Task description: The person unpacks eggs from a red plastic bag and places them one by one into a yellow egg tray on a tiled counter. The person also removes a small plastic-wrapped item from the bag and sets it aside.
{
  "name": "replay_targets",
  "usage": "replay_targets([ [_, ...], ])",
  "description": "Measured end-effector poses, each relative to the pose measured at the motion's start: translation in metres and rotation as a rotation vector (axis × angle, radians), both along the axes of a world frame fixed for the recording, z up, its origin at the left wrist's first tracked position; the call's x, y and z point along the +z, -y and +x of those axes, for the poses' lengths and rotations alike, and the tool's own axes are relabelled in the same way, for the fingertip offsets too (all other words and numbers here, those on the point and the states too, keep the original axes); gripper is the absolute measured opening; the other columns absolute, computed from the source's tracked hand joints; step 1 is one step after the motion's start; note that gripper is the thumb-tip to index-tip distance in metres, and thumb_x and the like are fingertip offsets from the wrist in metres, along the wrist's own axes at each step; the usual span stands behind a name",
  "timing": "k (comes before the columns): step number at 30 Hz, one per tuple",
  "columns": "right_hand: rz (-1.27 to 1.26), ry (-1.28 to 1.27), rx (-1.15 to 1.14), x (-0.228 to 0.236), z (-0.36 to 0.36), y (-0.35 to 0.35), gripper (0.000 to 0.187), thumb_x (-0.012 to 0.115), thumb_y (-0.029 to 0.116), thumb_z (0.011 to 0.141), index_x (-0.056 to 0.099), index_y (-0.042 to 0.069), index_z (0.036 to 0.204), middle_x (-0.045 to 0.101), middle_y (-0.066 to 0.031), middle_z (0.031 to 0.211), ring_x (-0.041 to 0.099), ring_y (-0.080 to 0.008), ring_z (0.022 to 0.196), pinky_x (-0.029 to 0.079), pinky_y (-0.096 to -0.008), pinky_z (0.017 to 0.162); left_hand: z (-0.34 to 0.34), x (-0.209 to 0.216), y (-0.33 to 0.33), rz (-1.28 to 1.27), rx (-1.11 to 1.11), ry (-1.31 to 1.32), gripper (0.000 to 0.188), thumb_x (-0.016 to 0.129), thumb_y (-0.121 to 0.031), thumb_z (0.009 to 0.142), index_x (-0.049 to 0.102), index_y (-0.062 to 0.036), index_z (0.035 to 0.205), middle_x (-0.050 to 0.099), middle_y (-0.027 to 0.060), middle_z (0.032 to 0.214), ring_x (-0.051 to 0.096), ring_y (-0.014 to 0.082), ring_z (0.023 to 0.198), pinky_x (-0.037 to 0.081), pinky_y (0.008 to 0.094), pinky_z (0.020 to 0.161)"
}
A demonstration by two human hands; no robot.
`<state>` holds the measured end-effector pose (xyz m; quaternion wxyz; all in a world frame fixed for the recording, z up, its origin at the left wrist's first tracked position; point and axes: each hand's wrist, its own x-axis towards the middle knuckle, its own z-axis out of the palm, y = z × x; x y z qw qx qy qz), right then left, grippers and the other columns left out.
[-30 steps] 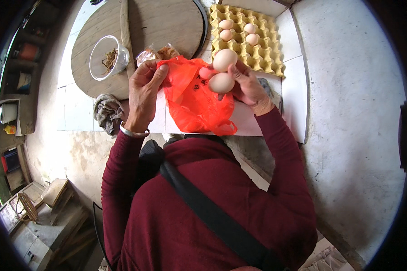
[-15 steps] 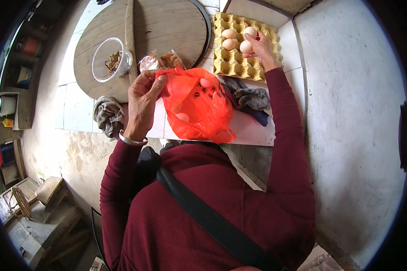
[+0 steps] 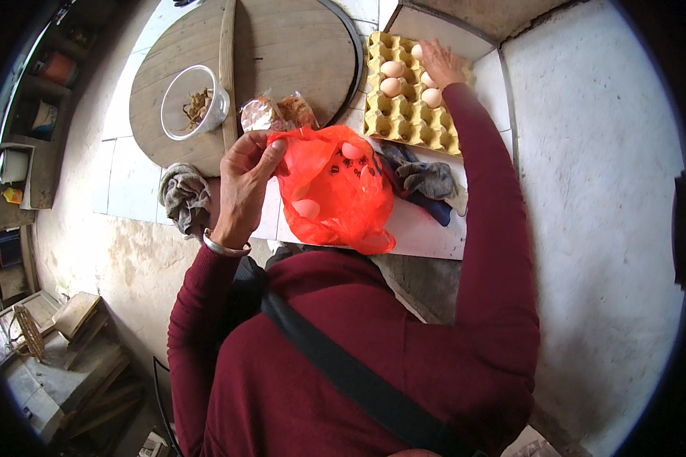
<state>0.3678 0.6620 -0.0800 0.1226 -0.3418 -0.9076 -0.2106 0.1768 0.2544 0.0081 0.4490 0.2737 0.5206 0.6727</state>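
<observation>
- The left hand [image 3: 244, 183] was pinched together on the rim of the orange bag [image 3: 331, 190], eggs inside; best held open and steady.
- The right hand [image 3: 440, 62], fingers spread, rested on the egg tray [image 3: 404, 114]; eggs [image 3: 392, 68] beside it wanted gentle placing.

Orange plastic bag [image 3: 331, 190] at counter edge, yellow egg tray [image 3: 408, 114] behind, clear snack packet [image 3: 276, 113] left

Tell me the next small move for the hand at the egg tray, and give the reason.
Probably draw the right hand back from the yellow egg tray to the orange bag. It lies over eggs seated in the tray's cups, many cups are bare, and more eggs show through the bag that the left hand holds by its rim.
</observation>
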Motion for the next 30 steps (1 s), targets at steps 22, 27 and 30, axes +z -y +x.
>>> replay_targets([
  [22, -0.488, -0.168, -0.280, 0.015, -0.026, -0.026, 0.046, 0.067, 0.029, 0.067, 0.056, 0.006, 0.105, 0.054, -0.0164, 0.113, 0.050, -0.0316, 0.105, 0.042, -0.0390, 0.087, -0.001, 0.001, 0.002, -0.014, 0.024, 0.004, 0.010, 0.053, -0.013, 0.089, 0.054, -0.0036, 0.092, 0.055, -0.0008, 0.078, 0.050, 0.0062, 0.067, 0.044, 0.0208, 0.065],
  [27, -0.711, -0.210, -0.448, 0.034, -0.008, -0.022, 0.042, 0.070, 0.033, 0.065, 0.060, 0.002, 0.090, 0.061, -0.0138, 0.092, 0.059, -0.0238, 0.086, 0.046, -0.0340, 0.072, -0.001, 0.000, 0.000, -0.005, 0.019, 0.024, 0.010, 0.052, -0.013, 0.090, 0.054, -0.0033, 0.093, 0.056, -0.0008, 0.078, 0.051, 0.0062, 0.068, 0.044, 0.0207, 0.065],
  [30, -0.740, -0.303, -0.364, 0.003, 0.012, -0.046, 0.034, 0.068, 0.031, 0.068, 0.061, 0.002, 0.084, 0.063, -0.0105, 0.081, 0.059, -0.0198, 0.076, 0.046, -0.0324, 0.067, -0.002, 0.000, -0.001, -0.005, -0.001, 0.018, 0.011, 0.052, -0.013, 0.090, 0.054, -0.0033, 0.094, 0.056, -0.0007, 0.078, 0.051, 0.0060, 0.068, 0.044, 0.0207, 0.065],
])
